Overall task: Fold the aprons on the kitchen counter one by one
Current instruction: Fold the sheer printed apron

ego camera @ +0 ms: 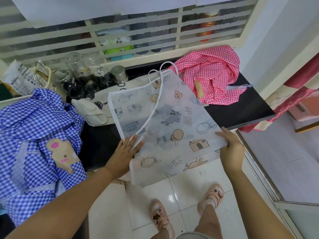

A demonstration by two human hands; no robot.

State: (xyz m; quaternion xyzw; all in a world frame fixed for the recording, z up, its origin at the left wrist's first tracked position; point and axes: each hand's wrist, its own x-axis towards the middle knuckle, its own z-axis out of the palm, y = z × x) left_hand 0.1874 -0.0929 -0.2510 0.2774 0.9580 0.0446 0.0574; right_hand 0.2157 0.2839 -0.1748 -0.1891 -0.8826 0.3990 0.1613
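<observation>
A translucent white apron (172,118) printed with rabbits, pans and houses lies spread over the black counter (241,111), its lower part hanging past the front edge. My left hand (126,152) presses flat on its left edge, fingers apart. My right hand (231,149) pinches the apron's right edge. Its white neck loop (161,69) lies at the far end. A crumpled blue gingham apron (39,135) with a bear patch sits at the left. A crumpled pink gingham apron (212,75) lies at the back right.
Glass jars (76,75) and a small steel cup (119,74) stand at the counter's back left, beside a paper bag (19,78). A cream printed cloth (96,107) lies under the white apron. A barred window (120,35) runs behind. Tiled floor (181,192) lies below.
</observation>
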